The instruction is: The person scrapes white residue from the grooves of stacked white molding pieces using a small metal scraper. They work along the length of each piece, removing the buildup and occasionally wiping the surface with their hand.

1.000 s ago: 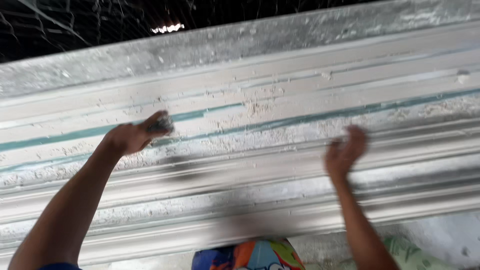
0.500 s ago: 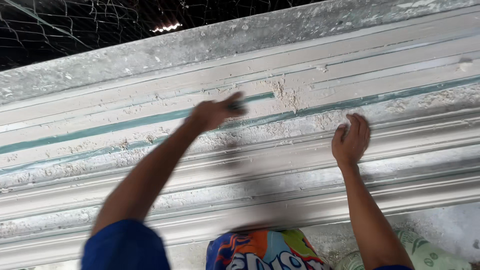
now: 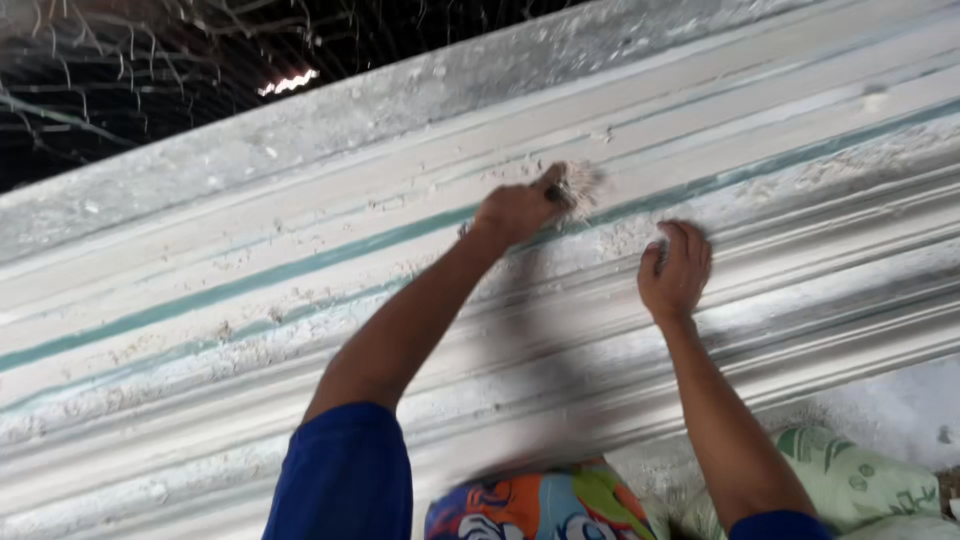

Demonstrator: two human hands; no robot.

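Nearest you, at 6 o'clock, sits a bright printed cloth [image 3: 530, 505], and at 4 o'clock a pale green sack [image 3: 850, 485] lies against the foot of the mould [image 3: 200, 350]. Your blue sleeve [image 3: 345, 470] rises from 7 o'clock.

Your right hand [image 3: 675, 270], at about 2 o'clock, is open, its fingers curled over a ridge of the mould and pressing on it. To its right the stepped ribs run on bare toward 3 o'clock, so there is room along them that way.

Your left hand [image 3: 515, 210], at 12 o'clock and a little farther up, is closed around a small brush [image 3: 575, 185]. The pale bristles are splayed flat on the white band just above the teal stripe [image 3: 250, 280]. Crumbs of plaster lie along that stripe to both sides. The two hands are near each other but apart, with the stripe between them.

Beyond the brush the mould ends in a rough grey top edge [image 3: 400, 110] running from 9 o'clock up to 1 o'clock. Past it, at 10 o'clock, is dark netting [image 3: 120, 80] with one bright lamp [image 3: 288, 82].
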